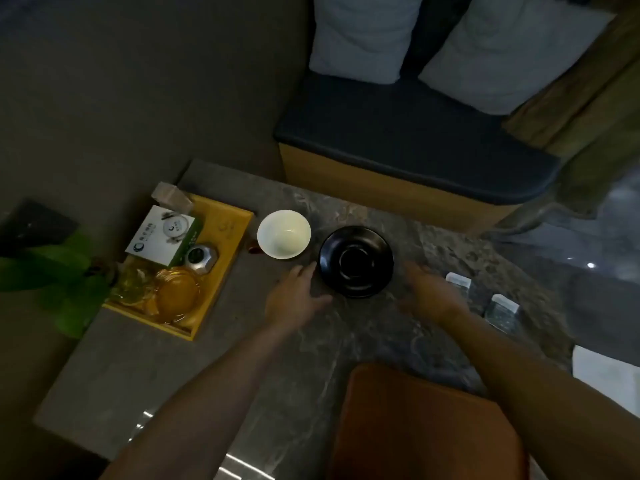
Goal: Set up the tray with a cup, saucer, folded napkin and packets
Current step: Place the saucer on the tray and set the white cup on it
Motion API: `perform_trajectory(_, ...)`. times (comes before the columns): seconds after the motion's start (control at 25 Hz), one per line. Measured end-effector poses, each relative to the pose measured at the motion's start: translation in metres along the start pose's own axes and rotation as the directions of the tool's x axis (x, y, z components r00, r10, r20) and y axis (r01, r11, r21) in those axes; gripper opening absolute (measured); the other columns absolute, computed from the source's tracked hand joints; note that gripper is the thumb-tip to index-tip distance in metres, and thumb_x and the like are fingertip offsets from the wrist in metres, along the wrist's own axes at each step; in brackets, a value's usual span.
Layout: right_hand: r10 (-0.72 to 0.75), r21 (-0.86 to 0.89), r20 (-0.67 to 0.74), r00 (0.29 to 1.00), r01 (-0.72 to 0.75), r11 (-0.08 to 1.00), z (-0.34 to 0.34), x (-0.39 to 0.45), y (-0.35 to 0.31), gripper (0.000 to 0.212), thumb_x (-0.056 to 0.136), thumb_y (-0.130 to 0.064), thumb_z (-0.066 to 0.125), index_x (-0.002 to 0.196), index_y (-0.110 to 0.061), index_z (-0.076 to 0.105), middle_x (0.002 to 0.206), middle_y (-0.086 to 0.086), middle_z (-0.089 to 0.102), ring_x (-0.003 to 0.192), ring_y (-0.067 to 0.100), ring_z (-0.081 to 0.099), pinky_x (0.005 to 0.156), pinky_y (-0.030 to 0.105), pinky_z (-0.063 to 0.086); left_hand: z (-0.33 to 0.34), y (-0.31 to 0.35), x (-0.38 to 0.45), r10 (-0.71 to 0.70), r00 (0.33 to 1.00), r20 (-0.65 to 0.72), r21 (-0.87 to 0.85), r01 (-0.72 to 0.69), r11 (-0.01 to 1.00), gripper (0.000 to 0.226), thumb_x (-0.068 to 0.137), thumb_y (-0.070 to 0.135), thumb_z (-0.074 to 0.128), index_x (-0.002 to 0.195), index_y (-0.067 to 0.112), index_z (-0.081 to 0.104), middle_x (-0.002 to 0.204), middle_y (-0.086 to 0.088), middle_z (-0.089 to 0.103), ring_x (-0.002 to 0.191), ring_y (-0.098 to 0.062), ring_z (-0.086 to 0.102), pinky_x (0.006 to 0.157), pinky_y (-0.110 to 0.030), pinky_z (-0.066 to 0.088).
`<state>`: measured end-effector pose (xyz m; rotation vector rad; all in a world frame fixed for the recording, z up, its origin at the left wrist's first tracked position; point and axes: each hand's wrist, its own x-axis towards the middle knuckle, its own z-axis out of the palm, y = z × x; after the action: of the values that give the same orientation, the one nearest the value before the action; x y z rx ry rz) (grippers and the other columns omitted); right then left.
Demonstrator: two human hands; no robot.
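Observation:
A black saucer [356, 261] lies on the grey marble table [346, 334]. Left of it stands a white cup [284, 233], empty. My left hand [296, 297] hovers at the saucer's near left rim, fingers apart, holding nothing. My right hand [427, 294] is spread at the saucer's near right side, also holding nothing. Two packets [459, 284] [504, 311] lie to the right of my right hand. A yellow tray [239, 223] sits at the table's left. A white napkin [604, 375] shows at the right edge.
The tray holds a white and green box [162, 237], a small silver object [201, 259] and glass items [173, 294]. A green plant [59, 278] is left of the tray. An orange chair seat [426, 427] is near me. A bench with cushions [415, 140] stands beyond the table.

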<state>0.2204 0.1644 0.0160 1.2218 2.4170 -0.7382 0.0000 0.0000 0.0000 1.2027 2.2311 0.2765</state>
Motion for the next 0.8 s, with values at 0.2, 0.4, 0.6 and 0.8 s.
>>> perform_trajectory(0.2,-0.017,-0.052,0.081,0.997,0.021,0.998,0.003,0.032,0.004,0.117,0.072,-0.054,0.076,0.154,-0.026,-0.003,0.154,0.01,0.025,0.137,0.036,0.031,0.102,0.05,0.042,0.016,0.008,0.01,-0.062,0.998,-0.007,-0.057,0.061,0.996,0.105,0.076,0.056,0.071,0.154,0.025,0.007,0.158,-0.006,0.023,0.143,-0.028,0.025,0.111,-0.051,0.032)
perform_trajectory(0.4,-0.044,-0.05,0.107,0.993,0.05,0.998,0.008,0.052,0.0,0.129,0.064,-0.061,0.078,0.152,-0.027,-0.01,0.154,0.004,0.021,0.138,0.034,0.017,0.107,0.057,0.03,0.019,0.01,0.02,-0.03,0.998,-0.055,-0.007,0.03,1.0,0.109,0.072,0.055,0.074,0.154,0.024,0.009,0.154,-0.002,0.028,0.142,-0.026,0.024,0.11,-0.053,0.023)
perform_trajectory(0.6,-0.065,-0.002,0.041,0.997,0.065,0.998,0.009,0.059,0.0,0.131,0.06,-0.064,0.078,0.153,-0.027,-0.006,0.156,0.002,0.017,0.143,0.033,0.004,0.115,0.058,0.012,0.023,0.012,0.026,-0.053,0.997,-0.055,-0.02,0.052,0.998,0.115,0.066,0.058,0.076,0.154,0.024,0.01,0.149,-0.002,0.032,0.138,-0.027,0.027,0.107,-0.052,0.022)
perform_trajectory(0.8,-0.09,0.068,-0.006,0.996,0.091,0.994,0.015,0.057,0.002,0.132,0.056,-0.06,0.082,0.153,-0.029,-0.002,0.161,-0.002,0.012,0.148,0.023,-0.007,0.118,0.057,-0.004,0.028,0.012,0.029,-0.06,0.997,-0.048,-0.048,0.058,0.997,0.119,0.063,0.06,0.077,0.153,0.027,0.007,0.152,0.0,0.026,0.14,-0.028,0.02,0.11,-0.055,0.019)
